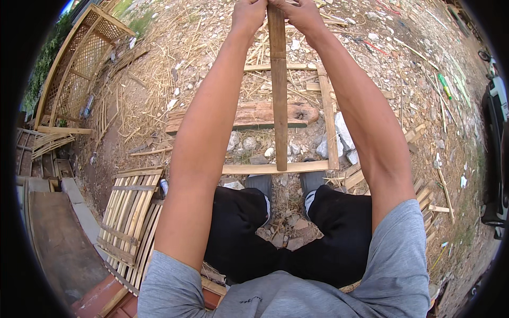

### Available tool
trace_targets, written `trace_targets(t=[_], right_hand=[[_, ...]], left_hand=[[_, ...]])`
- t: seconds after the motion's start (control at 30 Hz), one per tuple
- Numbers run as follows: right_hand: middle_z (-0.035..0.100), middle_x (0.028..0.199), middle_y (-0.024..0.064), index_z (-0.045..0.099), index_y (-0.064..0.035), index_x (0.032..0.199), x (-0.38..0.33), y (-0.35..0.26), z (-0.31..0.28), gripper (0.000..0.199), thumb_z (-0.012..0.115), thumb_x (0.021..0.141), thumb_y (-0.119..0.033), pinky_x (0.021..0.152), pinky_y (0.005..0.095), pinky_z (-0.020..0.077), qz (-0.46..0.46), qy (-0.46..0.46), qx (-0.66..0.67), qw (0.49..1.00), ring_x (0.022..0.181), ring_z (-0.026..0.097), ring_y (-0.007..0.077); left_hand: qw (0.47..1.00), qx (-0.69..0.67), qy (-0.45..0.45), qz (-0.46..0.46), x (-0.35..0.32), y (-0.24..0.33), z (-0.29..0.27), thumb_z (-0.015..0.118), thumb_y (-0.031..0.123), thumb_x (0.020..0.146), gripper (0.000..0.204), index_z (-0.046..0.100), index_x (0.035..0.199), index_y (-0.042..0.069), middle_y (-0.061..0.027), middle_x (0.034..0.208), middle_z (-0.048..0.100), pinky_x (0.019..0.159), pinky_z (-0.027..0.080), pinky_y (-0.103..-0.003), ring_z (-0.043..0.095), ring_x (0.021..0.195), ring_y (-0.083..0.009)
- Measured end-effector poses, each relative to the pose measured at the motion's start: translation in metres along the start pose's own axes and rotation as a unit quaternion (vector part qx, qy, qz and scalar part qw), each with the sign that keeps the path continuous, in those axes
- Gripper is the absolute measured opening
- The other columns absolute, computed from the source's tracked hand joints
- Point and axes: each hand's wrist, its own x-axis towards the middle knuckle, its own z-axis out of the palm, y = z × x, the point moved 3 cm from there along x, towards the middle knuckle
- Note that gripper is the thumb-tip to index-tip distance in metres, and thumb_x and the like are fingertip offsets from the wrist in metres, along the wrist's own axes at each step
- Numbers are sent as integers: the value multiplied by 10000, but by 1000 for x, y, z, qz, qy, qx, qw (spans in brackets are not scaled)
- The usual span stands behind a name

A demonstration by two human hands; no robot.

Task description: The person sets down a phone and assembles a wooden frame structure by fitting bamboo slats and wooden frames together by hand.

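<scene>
Both your left hand (249, 17) and your right hand (303, 19) are grasping the far end of the wooden slat (279, 100), one at each side, with part of the fingers cut off by the upper edge of the view; the slat runs from there toward your body, between your forearms, and its narrow-looking near end overlaps the near rail of the wooden frame (244, 169); whether the two touch cannot be told; the frame lies on the ground just beyond your shoes (260, 185), with the thick timber (252, 114) crossing behind the slat; for sound handling, set equal pressure in both hands so that the slat does not twist; watch the cross line on its face, which may be a joint and a weak point; align the near end by sight before loading it; mind your toes, and hold your footing on the loose stones (300, 223)
</scene>
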Motion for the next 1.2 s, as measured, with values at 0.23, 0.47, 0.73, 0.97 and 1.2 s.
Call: trace_targets(t=[0.23, 0.47, 0.73, 0.97, 1.2], right_hand=[[677, 831, 110, 674, -43, 1111, 0, -1, -12, 513, 762, 781, -426, 647, 309, 513, -118, 1, -133, 984, 701, 628, 161], [678, 1062, 157, 668, -7, 1078, -2, 1, -16, 534, 792, 745, -404, 836, 337, 509, -172, -17, -125, 977, 1006, 637, 220], [655, 1125, 201, 624, 39, 1150, 2, 17, -11, 703, 822, 693, -459, 907, 373, 527, -124, -38, -102, 986, 1067, 641, 276], [671, 1080, 191, 625, 30, 1154, 1, 11, -14, 686, 810, 703, -453, 882, 371, 533, -133, -24, -129, 982, 1041, 651, 276], [678, 1036, 185, 642, 16, 1093, 0, 10, -18, 624, 795, 713, -456, 853, 377, 541, -139, -13, -133, 981, 1008, 661, 271]], left_hand=[[997, 56, 22, 38, 10, -8, -9, 518, 325, 955, 350, 689, 1085, 49, -53, 847, 646, 572, 475, -315, 581, 724, -153], [996, 33, -18, 80, -13, 3, -14, 601, 506, 890, 568, 632, 1195, 29, -122, 1166, 610, 873, 490, -354, 574, 1068, -211], [991, 33, -1, 127, -14, 7, -21, 660, 477, 875, 491, 721, 1047, 21, -84, 904, 664, 777, 467, -308, 593, 853, -154], [984, 59, -51, 158, -19, 10, -21, 611, 484, 895, 498, 678, 1161, 69, -56, 1204, 614, 871, 514, -329, 580, 1101, -196], [978, 17, -184, 92, -33, 15, -21, 679, 365, 832, 784, 344, 1451, 20, -164, 1435, 429, 976, 482, -360, 482, 1275, -263]])
